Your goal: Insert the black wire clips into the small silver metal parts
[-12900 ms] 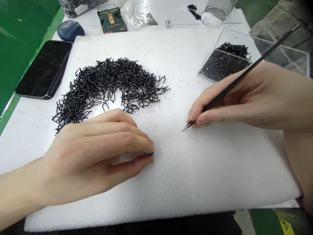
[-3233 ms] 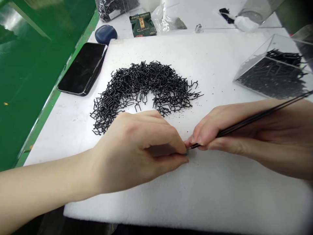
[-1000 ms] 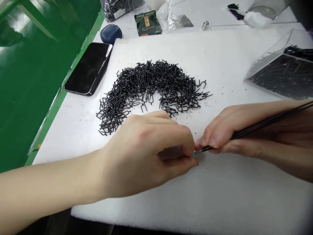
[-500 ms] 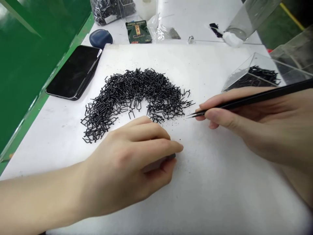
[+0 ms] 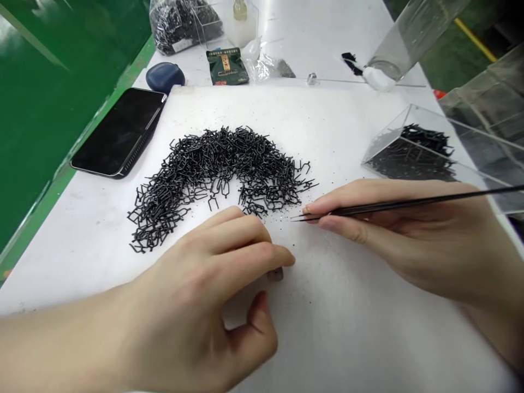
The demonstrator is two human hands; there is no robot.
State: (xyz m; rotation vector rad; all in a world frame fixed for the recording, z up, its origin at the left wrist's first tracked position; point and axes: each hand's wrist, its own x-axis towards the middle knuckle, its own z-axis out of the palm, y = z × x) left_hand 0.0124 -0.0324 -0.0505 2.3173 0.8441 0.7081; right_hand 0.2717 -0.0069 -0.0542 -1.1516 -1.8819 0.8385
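My right hand (image 5: pixel 393 229) holds black tweezers (image 5: pixel 368 208), their thin tips pointing left, close to the pile's right end. Over the white work surface my left hand (image 5: pixel 213 284) has its thumb apart from its curled fingers. Beneath that hand's index finger shows a small grey block (image 5: pixel 275 274), partly hidden; whether other fingers touch it I cannot tell. Beyond both hands, tiny black forked pieces (image 5: pixel 221 153) lie heaped in an arc, with a few loose ones along its inner edge.
A black phone (image 5: pixel 118 131) and a dark blue rounded object (image 5: pixel 165 77) lie at the left edge. Farther back are a green packet (image 5: pixel 227 66) and a bag of black pieces (image 5: pixel 180 24). A clear box (image 5: pixel 409 147) with black pieces stands at right, near a tilted clear cylinder (image 5: pixel 409 38).
My left thumb has moved away from the index finger, so more of the grey block shows. The tweezers have come left and lower. The whole view has shifted slightly.
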